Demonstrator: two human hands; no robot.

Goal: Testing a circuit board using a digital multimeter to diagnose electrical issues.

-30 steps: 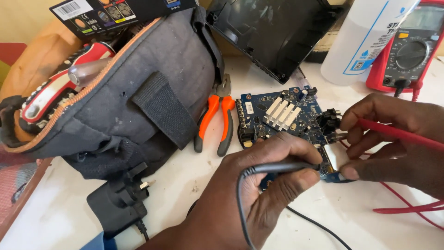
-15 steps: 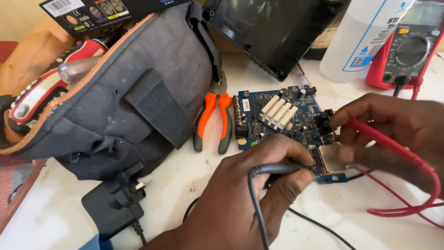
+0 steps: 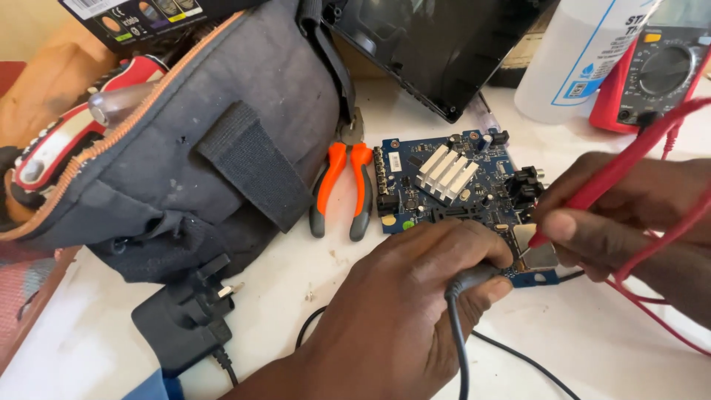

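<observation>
A blue circuit board (image 3: 444,185) with a silver heat sink lies flat on the white table. My left hand (image 3: 400,311) rests at the board's near edge and grips a black test probe (image 3: 474,278), its grey lead running down toward me. My right hand (image 3: 629,215) holds a red test probe (image 3: 615,170) slanted down, its tip at the board's right edge beside a small metal shield. The red lead loops back to a red multimeter (image 3: 659,70) at the far right.
A grey tool bag (image 3: 185,148) fills the left side, a red-handled tool sticking out. Orange-handled pliers (image 3: 344,185) lie between bag and board. A black plug adapter (image 3: 189,315) sits near-left. A dark screen panel (image 3: 444,44) and a white bottle (image 3: 578,52) stand behind.
The red probe has swung up to a steeper slant and its lead has lifted off the table. My left hand has shifted slightly right along the board's near edge.
</observation>
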